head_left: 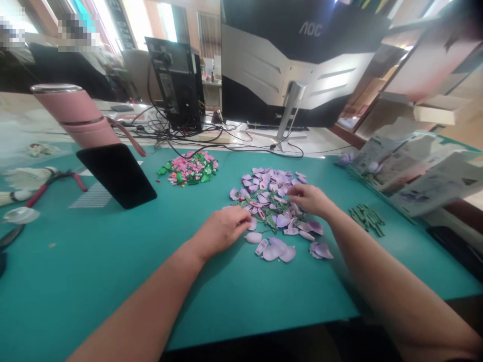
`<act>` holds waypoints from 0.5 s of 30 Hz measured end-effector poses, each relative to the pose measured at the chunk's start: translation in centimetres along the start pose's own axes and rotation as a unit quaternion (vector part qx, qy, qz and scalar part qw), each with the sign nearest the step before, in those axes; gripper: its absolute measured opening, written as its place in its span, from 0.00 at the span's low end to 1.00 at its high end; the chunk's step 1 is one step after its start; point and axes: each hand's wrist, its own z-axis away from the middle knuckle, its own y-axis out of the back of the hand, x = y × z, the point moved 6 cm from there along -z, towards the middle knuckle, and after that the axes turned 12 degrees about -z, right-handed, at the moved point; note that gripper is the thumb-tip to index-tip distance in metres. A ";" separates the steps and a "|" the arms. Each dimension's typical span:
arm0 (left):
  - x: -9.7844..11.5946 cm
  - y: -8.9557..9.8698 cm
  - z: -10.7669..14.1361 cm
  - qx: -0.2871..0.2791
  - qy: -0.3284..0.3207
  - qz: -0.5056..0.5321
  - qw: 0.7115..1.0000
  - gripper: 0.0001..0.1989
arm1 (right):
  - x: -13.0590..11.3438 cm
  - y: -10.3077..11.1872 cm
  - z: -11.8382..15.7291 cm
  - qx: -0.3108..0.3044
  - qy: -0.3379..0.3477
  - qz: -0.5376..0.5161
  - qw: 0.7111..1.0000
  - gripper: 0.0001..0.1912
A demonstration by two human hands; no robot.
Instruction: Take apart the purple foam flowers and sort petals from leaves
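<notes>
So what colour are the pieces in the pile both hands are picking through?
Mostly pale purple pieces, a few green and red mixed in; the head view shows them.

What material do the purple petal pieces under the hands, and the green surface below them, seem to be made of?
Purple petal pieces: probably moulded plastic; they are rigid, curved and smooth, with a slight sheen. Green surface: seemingly a matte mat of rubber or vinyl; it is flat, of even colour and without glare.

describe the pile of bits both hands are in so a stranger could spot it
On the teal mat, before the monitor stand, lies the purple petal pile under the left hand and right hand. The smaller pile to its left is pink and green.
</notes>
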 end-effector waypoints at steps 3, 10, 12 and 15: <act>-0.9 0.2 -0.1 0.028 0.013 -0.007 0.999 0.07 | 1.8 -0.3 0.9 -0.026 -0.014 0.042 0.999 0.10; -1.7 0.0 -0.3 0.031 0.042 -0.025 0.998 0.07 | 0.9 -0.8 1.1 -0.020 0.001 0.081 0.996 0.15; -1.9 0.2 -0.3 0.035 0.051 -0.025 0.998 0.07 | 0.0 -1.3 1.0 -0.048 0.016 0.099 0.994 0.17; -2.0 0.4 -0.2 0.040 0.054 -0.024 0.997 0.07 | -1.1 -2.5 0.8 -0.064 0.015 0.132 0.989 0.19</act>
